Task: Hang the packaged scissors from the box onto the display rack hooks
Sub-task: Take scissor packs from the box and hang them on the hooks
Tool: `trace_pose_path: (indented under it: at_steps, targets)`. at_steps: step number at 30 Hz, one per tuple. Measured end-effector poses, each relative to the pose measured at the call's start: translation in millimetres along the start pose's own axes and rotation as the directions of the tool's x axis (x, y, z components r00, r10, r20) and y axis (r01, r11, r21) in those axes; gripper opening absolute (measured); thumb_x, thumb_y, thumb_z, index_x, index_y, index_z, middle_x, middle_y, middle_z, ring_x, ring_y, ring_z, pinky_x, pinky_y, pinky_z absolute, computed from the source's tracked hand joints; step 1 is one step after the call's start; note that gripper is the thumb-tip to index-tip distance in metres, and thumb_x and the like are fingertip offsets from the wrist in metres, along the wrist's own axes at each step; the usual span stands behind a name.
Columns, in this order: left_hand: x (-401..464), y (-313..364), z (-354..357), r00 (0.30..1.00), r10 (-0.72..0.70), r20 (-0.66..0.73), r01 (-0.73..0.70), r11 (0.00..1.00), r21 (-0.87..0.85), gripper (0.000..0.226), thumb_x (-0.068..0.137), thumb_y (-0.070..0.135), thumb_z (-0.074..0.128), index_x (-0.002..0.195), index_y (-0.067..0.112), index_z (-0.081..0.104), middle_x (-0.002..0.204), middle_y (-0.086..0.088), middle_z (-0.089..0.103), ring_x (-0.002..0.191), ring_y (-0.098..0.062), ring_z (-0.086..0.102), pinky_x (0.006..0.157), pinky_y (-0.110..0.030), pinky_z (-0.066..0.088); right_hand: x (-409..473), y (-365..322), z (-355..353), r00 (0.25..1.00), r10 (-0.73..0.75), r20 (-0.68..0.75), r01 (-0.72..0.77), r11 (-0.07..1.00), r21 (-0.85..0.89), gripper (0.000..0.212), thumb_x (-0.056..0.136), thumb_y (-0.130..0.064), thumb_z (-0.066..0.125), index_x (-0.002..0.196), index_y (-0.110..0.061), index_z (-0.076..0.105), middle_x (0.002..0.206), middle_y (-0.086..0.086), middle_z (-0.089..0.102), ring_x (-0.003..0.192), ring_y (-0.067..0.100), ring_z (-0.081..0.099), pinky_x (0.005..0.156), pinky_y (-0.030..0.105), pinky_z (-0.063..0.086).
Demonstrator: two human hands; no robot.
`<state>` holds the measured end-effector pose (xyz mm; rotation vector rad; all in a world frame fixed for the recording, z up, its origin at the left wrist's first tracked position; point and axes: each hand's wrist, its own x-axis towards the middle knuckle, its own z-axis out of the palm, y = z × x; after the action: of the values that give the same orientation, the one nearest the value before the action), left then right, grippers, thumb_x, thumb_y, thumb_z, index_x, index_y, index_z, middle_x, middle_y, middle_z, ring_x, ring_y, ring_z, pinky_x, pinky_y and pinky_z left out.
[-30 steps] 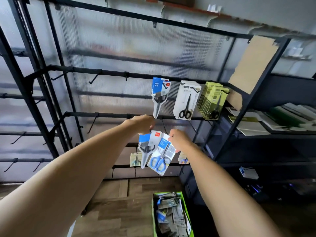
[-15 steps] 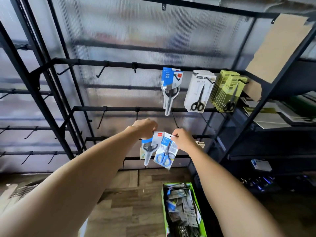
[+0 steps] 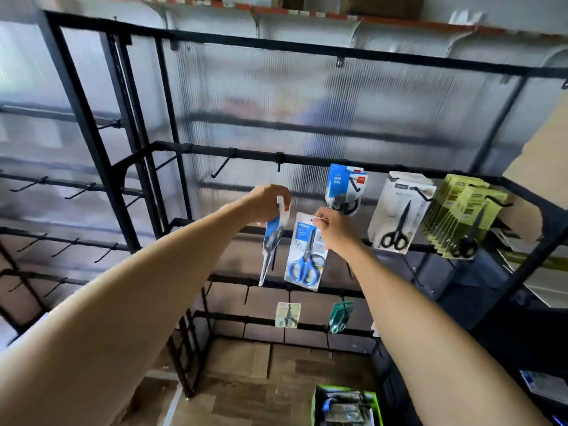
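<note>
So we've got both arms stretched up toward the black display rack, one pack in each of our hands. Our left hand has its fingers curled around the top of a grey-handled scissors pack that dangles edge-on, tip pointing down. Our right hand is pinching the top corner of a blue-handled scissors pack, which hangs flat facing us, just beside the other one. Both packs sit below the bar with the empty hooks and aren't on any hook. Up to the right, already hung in a row: a blue-card pack, a stack of white packs with black scissors and a stack of yellow-green packs. Lower down hang two small packs. The green box sits on the wooden floor below our right arm, with more packs inside.
</note>
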<state>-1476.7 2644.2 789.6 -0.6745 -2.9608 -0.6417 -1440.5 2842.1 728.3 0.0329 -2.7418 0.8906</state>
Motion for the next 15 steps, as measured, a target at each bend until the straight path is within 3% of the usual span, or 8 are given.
trace_pose_path:
  at_steps: [2, 5, 10, 15]
  targets:
    - [3.2, -0.5, -16.7, 0.999, -0.041, 0.017, 0.041, 0.999, -0.017, 0.036, 0.086, -0.004, 0.047, 0.090, 0.021, 0.073, 0.077, 0.003, 0.064, 0.053, -0.008, 0.056, 0.041, -0.012, 0.042, 12.4, -8.6, 0.5, 1.000, -0.014, -0.002, 0.014, 1.000, -0.028, 0.018, 0.101, -0.028, 0.049, 0.095, -0.016, 0.060, 0.085, 0.002, 0.063, 0.078, 0.020, 0.059, 0.069, 0.035, 0.050]
    - [8.9, -4.2, -35.4, 0.998, -0.069, -0.010, 0.069, 0.997, -0.046, 0.018, 0.087, 0.009, 0.057, 0.086, 0.011, 0.075, 0.073, -0.003, 0.071, 0.050, -0.006, 0.059, 0.043, -0.012, 0.044, 29.8, -19.5, 5.1, 0.998, -0.048, -0.030, 0.047, 0.998, -0.039, 0.014, 0.099, -0.028, 0.052, 0.095, -0.017, 0.060, 0.088, 0.002, 0.066, 0.082, 0.021, 0.061, 0.074, 0.038, 0.053]
    - [13.1, -5.0, -53.8, 0.994, -0.039, -0.102, 0.043, 0.999, 0.030, 0.012, 0.082, 0.012, 0.066, 0.085, 0.015, 0.077, 0.072, 0.004, 0.067, 0.063, -0.008, 0.060, 0.064, -0.024, 0.053, 42.4, -38.8, 9.8, 0.992, -0.127, -0.024, 0.124, 0.986, -0.109, 0.014, 0.100, -0.024, 0.052, 0.096, -0.014, 0.062, 0.084, 0.004, 0.065, 0.078, 0.021, 0.061, 0.068, 0.034, 0.050]
    - [19.6, -5.0, -53.9, 0.981, 0.005, -0.192, 0.012, 0.996, 0.090, 0.026, 0.082, 0.006, 0.066, 0.102, 0.022, 0.064, 0.096, -0.003, 0.068, 0.085, -0.021, 0.063, 0.075, -0.036, 0.056, 51.1, -40.0, 6.0, 0.986, -0.164, 0.010, 0.164, 0.979, -0.122, 0.013, 0.099, -0.023, 0.051, 0.091, -0.015, 0.060, 0.084, 0.003, 0.063, 0.081, 0.022, 0.062, 0.071, 0.037, 0.054]
